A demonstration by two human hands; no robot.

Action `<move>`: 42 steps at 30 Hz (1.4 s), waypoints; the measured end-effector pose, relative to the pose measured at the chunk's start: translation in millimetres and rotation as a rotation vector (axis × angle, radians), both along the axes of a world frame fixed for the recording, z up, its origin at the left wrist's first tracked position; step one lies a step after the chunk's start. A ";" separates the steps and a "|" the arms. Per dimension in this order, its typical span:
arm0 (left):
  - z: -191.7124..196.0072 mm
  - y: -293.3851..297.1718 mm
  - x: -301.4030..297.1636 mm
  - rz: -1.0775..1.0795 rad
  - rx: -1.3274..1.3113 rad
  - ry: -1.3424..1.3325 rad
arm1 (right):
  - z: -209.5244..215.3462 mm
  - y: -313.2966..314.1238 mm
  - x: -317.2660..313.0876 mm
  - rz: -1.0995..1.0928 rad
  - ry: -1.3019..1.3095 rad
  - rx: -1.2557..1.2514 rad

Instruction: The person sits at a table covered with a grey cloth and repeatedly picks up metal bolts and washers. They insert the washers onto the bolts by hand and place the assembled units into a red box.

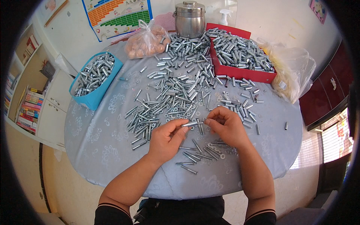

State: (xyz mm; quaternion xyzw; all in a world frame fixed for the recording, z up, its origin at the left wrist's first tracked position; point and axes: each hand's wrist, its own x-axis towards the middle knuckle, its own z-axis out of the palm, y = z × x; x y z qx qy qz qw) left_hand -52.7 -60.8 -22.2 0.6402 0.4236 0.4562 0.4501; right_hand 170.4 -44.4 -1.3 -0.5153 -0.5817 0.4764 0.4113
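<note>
Over the middle of the table, my left hand (168, 138) pinches a silvery sleeve anchor (192, 123) between thumb and fingers, its end pointing right. My right hand (227, 125) meets that end with thumb and fingertips pressed together; whatever small part they grip is too small to make out. Just below the hands lies a small group of long bolts (190, 156) with loose washers (222, 156) beside it. Beyond my hands spreads a heap of metal sleeves (191, 88), with bolts (144, 122) on its left side and nuts and washers (174, 111) among them.
A blue container (85, 102) full of assembled anchors stands at the left. At the back right are a red box (243, 74) heaped with sleeves and a clear plastic bag (296, 73). A bag of round brown items (144, 45) and a steel pot (190, 22) stand at the back.
</note>
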 end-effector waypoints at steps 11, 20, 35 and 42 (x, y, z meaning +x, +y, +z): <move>2.6 -0.9 -0.2 -0.013 -0.022 0.019 | -1.0 -2.1 -4.1 0.089 0.200 -0.057; 2.2 -0.9 -1.8 -0.027 -0.014 0.005 | 2.3 -2.0 -7.0 0.075 0.294 -0.095; 3.8 2.0 -6.8 -0.054 -0.012 0.022 | 1.9 -3.2 -8.1 0.147 0.338 -0.085; 7.1 2.0 -6.7 0.013 0.046 0.006 | 5.6 -4.8 -7.5 0.132 0.253 -0.065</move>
